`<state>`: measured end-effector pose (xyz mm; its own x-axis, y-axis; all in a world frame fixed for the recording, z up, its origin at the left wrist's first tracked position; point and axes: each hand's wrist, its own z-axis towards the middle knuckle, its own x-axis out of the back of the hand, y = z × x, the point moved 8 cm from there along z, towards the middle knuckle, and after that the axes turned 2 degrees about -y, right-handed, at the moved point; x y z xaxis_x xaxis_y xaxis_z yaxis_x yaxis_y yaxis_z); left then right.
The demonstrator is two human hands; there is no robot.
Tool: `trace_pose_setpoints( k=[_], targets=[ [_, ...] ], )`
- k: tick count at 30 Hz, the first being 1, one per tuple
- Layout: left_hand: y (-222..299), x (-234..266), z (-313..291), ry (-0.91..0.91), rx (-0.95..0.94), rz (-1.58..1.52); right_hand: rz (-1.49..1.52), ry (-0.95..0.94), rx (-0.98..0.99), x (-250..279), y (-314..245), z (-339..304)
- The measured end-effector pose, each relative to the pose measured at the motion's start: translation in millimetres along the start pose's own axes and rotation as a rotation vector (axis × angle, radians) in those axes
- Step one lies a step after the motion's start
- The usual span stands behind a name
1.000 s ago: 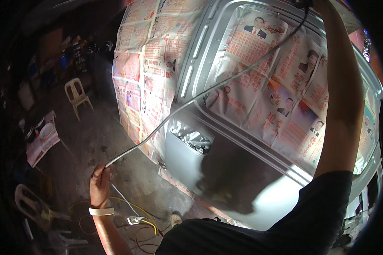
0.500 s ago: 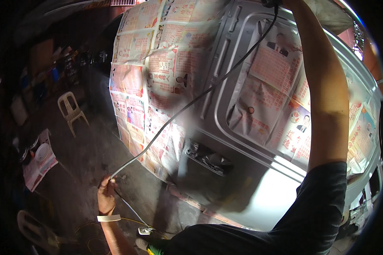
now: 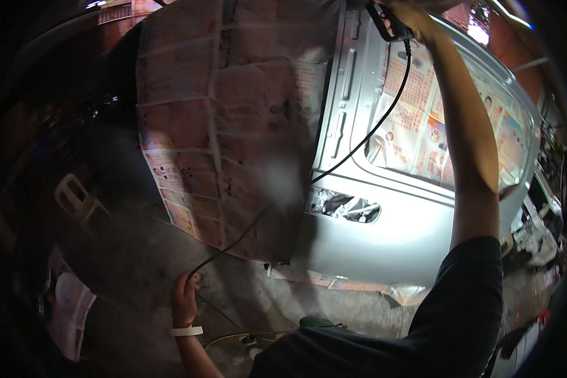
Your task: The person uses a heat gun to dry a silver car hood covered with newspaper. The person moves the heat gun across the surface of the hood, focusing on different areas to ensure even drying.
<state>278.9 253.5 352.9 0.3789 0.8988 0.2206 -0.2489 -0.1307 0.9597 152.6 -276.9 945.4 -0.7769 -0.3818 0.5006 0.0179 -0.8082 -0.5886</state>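
- i have my right hand wrapped around a black handle near the upper edge, in front of the grey vehicle panel.
- the handle's long axis slants up and left; its front is cut off, so i cannot tell where it points.
- its black cord curves down-left to my left hand, where my fingers pinch it.
- the panel is smooth, brightly lit, with a slotted opening.
- printed sheets beside it carry red lettering.
- around lie a concrete floor and pale chair in dimness.
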Motion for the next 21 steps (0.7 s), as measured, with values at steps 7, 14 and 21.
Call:
trace_pose_setpoints(
  k=[7,14,21],
  targets=[
    [-42.1,36.2,32.2,-0.150,0.014,-0.053,-0.214,-0.069,-0.087,-60.6,33.2,-84.5],
    [-77.5,45.6,53.8,-0.242,0.045,0.032,-0.153,-0.110,-0.192,-132.5,62.3,-188.2],
    [-114.1,18.2,73.1,-0.298,0.091,-0.090,-0.084,-0.084,-0.274,-191.2,112.7,-271.6]
  ],
)
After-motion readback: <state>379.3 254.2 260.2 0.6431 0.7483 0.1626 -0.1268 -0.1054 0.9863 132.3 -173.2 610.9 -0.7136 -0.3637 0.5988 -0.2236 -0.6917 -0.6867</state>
